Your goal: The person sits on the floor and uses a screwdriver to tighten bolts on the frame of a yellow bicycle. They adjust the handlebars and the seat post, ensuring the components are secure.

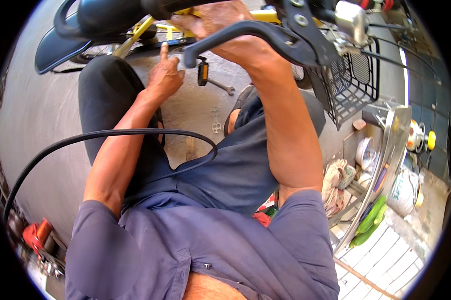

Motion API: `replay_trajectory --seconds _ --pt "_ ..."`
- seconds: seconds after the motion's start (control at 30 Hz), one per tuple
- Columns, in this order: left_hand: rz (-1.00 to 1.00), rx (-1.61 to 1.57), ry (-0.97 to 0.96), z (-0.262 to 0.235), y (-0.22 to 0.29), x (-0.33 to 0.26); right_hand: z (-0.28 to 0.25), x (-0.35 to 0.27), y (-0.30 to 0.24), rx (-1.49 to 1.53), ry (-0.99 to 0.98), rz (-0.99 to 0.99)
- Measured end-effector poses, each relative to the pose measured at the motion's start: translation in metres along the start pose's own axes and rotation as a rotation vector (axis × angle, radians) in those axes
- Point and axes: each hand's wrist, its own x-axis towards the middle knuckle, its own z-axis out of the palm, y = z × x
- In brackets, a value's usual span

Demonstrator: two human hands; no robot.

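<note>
A bicycle with a yellow frame [266, 16] stands in front of me, its black brake lever [250, 34] close to the camera. My right hand [216, 19] lies across the yellow frame tube with its fingers bent round it; the handlebar and lever hide part of it. Lower and to the left, my left hand [164, 77] has its index finger stretched toward the dark chain guard [160, 46]. Its other fingers are loosely bent, with nothing seen in them. Whether the fingertip touches the guard, I cannot tell. A pedal [203, 73] with an orange reflector hangs just right of this hand.
Past the pedal, a wrench [222, 86] and a flat multi-hole spanner [215, 120] lie on the floor. A black cable [105, 133] loops across my left forearm. The bicycle's black basket [353, 82] is at the right, above a cluttered metal rack [393, 145]. Red-and-dark items [38, 235] sit lower left.
</note>
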Motion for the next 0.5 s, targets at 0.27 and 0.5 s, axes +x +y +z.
replay_trajectory --seconds 0.27,0.5 --pt "0.042 0.002 -0.004 0.004 -0.007 0.001 0.072 -0.017 0.028 0.140 -0.021 0.136" --pt "0.070 0.089 -0.025 0.003 -0.005 0.003 0.009 -0.002 0.000 0.223 0.053 0.270"
